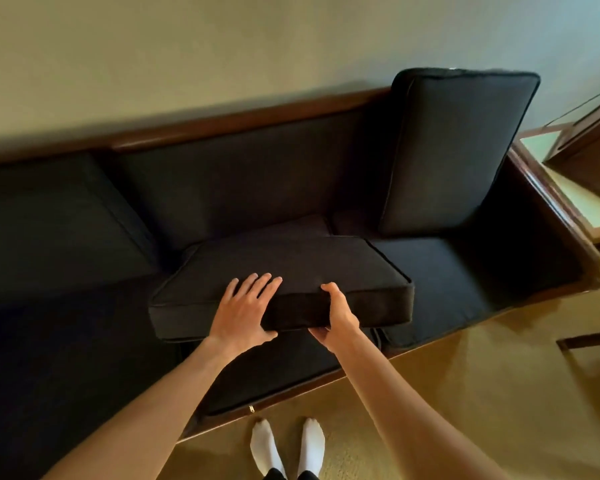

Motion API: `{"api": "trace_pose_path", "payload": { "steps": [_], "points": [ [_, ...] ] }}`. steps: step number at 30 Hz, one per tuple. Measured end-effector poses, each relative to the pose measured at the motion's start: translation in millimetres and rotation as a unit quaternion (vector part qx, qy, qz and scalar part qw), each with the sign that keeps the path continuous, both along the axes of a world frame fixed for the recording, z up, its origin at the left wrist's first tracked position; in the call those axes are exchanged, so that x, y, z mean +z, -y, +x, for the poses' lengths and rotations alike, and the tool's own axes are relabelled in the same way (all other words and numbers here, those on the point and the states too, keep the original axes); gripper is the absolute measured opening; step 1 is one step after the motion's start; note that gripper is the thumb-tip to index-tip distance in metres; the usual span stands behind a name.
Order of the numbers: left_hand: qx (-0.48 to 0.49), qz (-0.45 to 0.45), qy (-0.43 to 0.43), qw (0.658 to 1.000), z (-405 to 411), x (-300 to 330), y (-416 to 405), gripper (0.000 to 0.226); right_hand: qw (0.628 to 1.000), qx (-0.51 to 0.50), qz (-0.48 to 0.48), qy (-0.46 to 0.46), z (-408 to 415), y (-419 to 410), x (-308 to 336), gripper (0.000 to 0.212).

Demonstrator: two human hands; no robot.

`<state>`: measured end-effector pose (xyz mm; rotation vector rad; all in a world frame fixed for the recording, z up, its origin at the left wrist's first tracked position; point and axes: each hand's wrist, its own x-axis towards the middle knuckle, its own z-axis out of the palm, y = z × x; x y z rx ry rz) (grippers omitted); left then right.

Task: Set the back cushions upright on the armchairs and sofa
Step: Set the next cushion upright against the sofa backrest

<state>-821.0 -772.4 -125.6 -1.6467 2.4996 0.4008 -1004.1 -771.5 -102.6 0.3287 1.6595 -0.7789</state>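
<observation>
Flat black rectangular fabric back cushion [281, 289] lies on the seat of the black upholstered sofa with dark wooden frame [222, 188], near its front edge. Left hand [246, 311] rests on top, fingers spread, thumb hooked under the front edge. Right hand [336, 318] has its grip clamped on the same edge, thumb above, fingers below. Second black piped back cushion [458, 150] stands upright at the sofa's right end. White-socked feet [286, 445] on tan carpet [465, 393].

Wall [222, 46]: plain, pale, behind the seating.
Floor [465, 393]: tan carpet.
Socks [288, 445]: white, a pair, on the carpet at the bottom edge.
Side bench [568, 199]: wooden frame, pale top, at the right edge.
Brown box [593, 157]: standing on the side bench.
</observation>
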Motion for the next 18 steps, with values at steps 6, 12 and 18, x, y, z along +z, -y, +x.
{"api": "trace_pose_path", "payload": {
  "steps": [6, 12, 18],
  "points": [
    [0.040, -0.008, 0.012, 0.999, -6.6, 40.7, 68.9, 0.111, 0.991, 0.122, -0.052, -0.033, -19.3, 54.6, 48.7, 0.055],
    [0.052, 0.006, 0.005, 0.999, -13.1, 56.7, 152.9, 0.109, 0.641, 0.544, -0.190, -0.507, -46.3, 94.6, 59.6, 0.029],
    [0.061, 0.024, 0.025, 0.998, -18.1, 62.0, 199.0, 0.110, 0.349, 0.737, -0.204, -0.541, -59.8, 162.9, 32.6, 0.129]
  ]
}}
